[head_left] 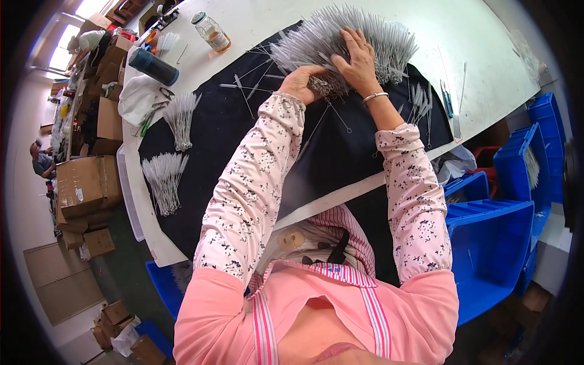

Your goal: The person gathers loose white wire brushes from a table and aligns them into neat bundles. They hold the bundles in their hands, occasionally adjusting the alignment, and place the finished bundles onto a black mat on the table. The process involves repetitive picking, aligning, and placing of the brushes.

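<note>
A big heap of thin wire straw brushes with pale grey bristles and looped wire ends lies on a black cloth. My left hand is closed around some brushes at the heap's near left side, its fingertips hidden among them. My right hand rests on top of the heap, fingers stretched forward and thumb apart, pressing on the bristles. A few loose brushes lie left of the heap, and several more lie to its right. Two sorted bundles, one upper and one lower, sit at the cloth's left.
On the white table stand a glass jar with amber liquid and a dark blue cylinder. Green-handled pliers lie by a white cloth. Blue bins stand at right; cardboard boxes at left. Another person is far left.
</note>
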`<state>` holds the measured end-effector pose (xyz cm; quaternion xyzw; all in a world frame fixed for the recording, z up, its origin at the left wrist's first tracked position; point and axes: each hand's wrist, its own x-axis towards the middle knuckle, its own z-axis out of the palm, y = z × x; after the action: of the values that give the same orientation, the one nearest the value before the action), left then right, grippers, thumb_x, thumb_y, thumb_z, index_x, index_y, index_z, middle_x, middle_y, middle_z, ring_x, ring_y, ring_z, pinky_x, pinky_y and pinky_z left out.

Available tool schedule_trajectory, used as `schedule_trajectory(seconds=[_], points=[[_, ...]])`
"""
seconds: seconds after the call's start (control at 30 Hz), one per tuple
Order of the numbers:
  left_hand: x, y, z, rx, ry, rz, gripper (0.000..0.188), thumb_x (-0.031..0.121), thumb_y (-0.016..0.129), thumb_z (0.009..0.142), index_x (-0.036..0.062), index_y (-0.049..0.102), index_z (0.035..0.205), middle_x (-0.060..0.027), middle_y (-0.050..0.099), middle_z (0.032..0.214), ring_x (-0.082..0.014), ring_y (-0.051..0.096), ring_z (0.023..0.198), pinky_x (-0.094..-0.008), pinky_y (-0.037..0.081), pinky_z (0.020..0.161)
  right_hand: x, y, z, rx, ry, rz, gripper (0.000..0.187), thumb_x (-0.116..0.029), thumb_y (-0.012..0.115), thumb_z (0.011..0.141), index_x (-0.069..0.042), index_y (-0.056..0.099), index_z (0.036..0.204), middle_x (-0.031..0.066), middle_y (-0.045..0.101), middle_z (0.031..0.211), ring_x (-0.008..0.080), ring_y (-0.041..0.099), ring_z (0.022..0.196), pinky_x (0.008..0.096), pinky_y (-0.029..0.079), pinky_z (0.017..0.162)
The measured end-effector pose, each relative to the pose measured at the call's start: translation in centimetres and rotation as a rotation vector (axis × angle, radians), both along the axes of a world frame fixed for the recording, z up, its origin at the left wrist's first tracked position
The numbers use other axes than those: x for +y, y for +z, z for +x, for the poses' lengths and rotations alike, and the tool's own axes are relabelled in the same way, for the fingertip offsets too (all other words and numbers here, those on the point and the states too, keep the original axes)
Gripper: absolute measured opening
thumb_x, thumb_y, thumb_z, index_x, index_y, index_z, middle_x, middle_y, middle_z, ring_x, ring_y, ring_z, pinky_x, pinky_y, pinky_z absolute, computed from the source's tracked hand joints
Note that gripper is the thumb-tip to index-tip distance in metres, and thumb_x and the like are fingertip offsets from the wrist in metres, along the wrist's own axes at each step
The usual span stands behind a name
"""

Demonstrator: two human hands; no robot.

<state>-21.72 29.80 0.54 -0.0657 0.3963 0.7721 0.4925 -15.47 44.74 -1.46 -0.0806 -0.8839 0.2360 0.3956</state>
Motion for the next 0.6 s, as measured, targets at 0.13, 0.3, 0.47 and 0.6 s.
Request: schedule_trajectory(seconds=[0.13,0.3,0.47,0.6], points=[[0.8,0.3,0.3,-0.062,0.036,-0.043,0.013,0.004,0.056,0.085,-0.0024,0.059,0.095,-0.0160,0.063,0.097,-0.0297,0.064,0.088,-0.0488,0.053,0.081,0.6,0.5,0.8,-0.045,0.108,-0.085,0.068,-0.028,0.058,0.072,-0.009,0.043,0.135,0.0114,0.037,0.144,0.0307,0.023,0.139,0.0477,0.014,0.111],[-0.1,1.7,0.3,-0.014,-0.008,-0.098,0.015,0.007,0.058,0.083,0.0002,0.058,0.097,-0.0149,0.063,0.096,-0.0299,0.064,0.088,-0.0511,0.053,0.079,1.1,0.7,1.6,-0.066,0.178,-0.065,0.075,-0.033,0.060,0.070,-0.012,0.039,0.139,0.0125,0.033,0.147,0.0325,0.020,0.140,0.0502,0.010,0.112],[-0.9,0.0,-1.3,0.037,-0.060,-0.052,0.019,0.007,0.058,0.081,0.0003,0.057,0.099,-0.0142,0.064,0.095,-0.0292,0.064,0.085,-0.0507,0.054,0.075,0.2,1.3,2.1,-0.095,0.175,0.063,0.083,-0.039,0.065,0.067,-0.013,0.036,0.140,0.0127,0.032,0.147,0.0340,0.019,0.140,0.0534,0.011,0.111],[-2.0,0.3,-2.6,0.064,-0.163,-0.041,0.020,0.004,0.057,0.080,0.0003,0.057,0.099,-0.0144,0.064,0.095,-0.0292,0.065,0.084,-0.0523,0.054,0.075,-0.2,0.8,1.5,-0.116,0.086,0.113,0.084,-0.038,0.067,0.064,-0.013,0.037,0.139,0.0126,0.033,0.146,0.0339,0.020,0.139,0.0540,0.012,0.110]])
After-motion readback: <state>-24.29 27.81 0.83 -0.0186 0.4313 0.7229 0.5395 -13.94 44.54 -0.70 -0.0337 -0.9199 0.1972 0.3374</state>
